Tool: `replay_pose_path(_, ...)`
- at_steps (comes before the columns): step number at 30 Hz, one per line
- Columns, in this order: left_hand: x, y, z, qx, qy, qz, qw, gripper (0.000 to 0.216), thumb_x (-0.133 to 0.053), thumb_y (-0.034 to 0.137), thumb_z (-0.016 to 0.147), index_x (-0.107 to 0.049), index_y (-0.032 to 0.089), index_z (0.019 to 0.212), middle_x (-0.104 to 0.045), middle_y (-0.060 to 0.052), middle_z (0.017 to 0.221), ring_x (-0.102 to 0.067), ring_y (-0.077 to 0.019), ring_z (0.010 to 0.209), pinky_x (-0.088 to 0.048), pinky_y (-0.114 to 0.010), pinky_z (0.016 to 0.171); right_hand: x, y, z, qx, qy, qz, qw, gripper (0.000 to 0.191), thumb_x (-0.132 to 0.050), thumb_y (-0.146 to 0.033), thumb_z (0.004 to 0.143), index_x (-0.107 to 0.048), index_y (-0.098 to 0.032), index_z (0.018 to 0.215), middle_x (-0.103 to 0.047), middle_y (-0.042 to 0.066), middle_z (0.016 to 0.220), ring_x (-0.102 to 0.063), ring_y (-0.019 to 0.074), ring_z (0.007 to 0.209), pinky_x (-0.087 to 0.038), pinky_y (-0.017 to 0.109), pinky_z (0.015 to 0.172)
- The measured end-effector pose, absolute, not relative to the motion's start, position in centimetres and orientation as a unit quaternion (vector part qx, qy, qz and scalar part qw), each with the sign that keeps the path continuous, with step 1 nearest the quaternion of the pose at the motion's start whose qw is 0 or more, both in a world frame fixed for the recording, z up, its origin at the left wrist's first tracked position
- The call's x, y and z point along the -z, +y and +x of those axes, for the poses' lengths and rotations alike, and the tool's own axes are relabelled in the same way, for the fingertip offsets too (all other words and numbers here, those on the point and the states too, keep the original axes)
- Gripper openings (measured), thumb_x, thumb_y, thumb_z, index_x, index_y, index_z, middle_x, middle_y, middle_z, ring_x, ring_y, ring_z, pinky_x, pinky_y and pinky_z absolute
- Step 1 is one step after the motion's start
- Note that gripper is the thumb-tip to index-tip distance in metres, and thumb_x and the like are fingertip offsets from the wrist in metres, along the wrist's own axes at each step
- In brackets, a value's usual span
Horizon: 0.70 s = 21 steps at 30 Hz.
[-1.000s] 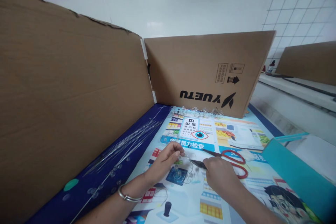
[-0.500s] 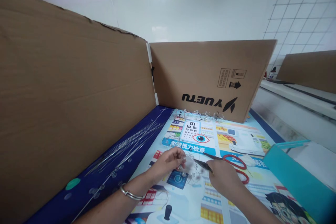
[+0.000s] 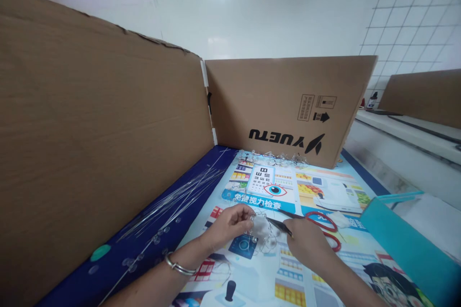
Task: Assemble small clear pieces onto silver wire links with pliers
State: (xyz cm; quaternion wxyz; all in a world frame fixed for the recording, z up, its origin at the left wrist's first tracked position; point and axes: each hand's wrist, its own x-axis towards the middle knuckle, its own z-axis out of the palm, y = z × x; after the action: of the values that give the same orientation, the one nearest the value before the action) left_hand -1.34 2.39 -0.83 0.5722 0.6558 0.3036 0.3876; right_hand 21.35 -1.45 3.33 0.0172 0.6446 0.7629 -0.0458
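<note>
Over the last second the back panel [image 3: 281, 96], at 12 o'clock, and the left panel [image 3: 108, 120], at 10, only sank a little in view as the camera tipped up; the mat [image 3: 248, 268] and the teal box [image 3: 406, 244], at 3, lay unmoved. The hands made the real change. The right hand [image 3: 306, 239], at 3 o'clock from the beadwork, had drawn slightly away from the left hand [image 3: 230, 220], at 10, so more of the piece showed between them; I judged this a small adjustment, not a finished step.

The right fingers were curled firmly around the pliers [image 3: 279, 225], just in front of the scissors [image 3: 319, 213], which lay on the mat. The pliers pointed to 10 o'clock; whether their tips nipped anything was too fine to tell. The left thumb and forefinger nearly met, pinching the near edge of the beadwork [image 3: 254, 240], which hung between the hands, over the mat.
</note>
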Motion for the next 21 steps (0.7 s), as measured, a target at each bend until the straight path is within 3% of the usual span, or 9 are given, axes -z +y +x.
replay_pose_path(12, 0.1, 1.7, -0.8, -0.373, 0.369, 0.709, 0.471, 0.019, -0.061, 0.027, 0.075, -0.056, 0.014, 0.089, -0.051, 0.001, 0.071, -0.045, -0.0099, 0.062, -0.036, -0.020, 0.056, -3.5, -1.4, 21.2, 0.044, 0.758, 0.650, 0.029, 0.019, -0.043, -0.011, 0.073, -0.059, -0.021, 0.076, -0.066, 0.004, 0.079, -0.062, 0.0194, 0.073, -0.029, 0.024, 0.052)
replay_pose_path(21, 1.6, 2.6, -0.9, -0.397, 0.364, 0.674, 0.506, 0.018, -0.058, 0.029, 0.079, -0.055, 0.013, 0.089, -0.059, -0.001, 0.072, -0.056, -0.0136, 0.065, -0.042, -0.024, 0.060, -4.0, -2.0, 20.9, -0.014, 0.774, 0.631, 0.052, 0.021, -0.045, -0.008, 0.070, -0.061, -0.020, 0.075, -0.066, 0.006, 0.076, -0.061, 0.0208, 0.071, -0.031, 0.025, 0.053)
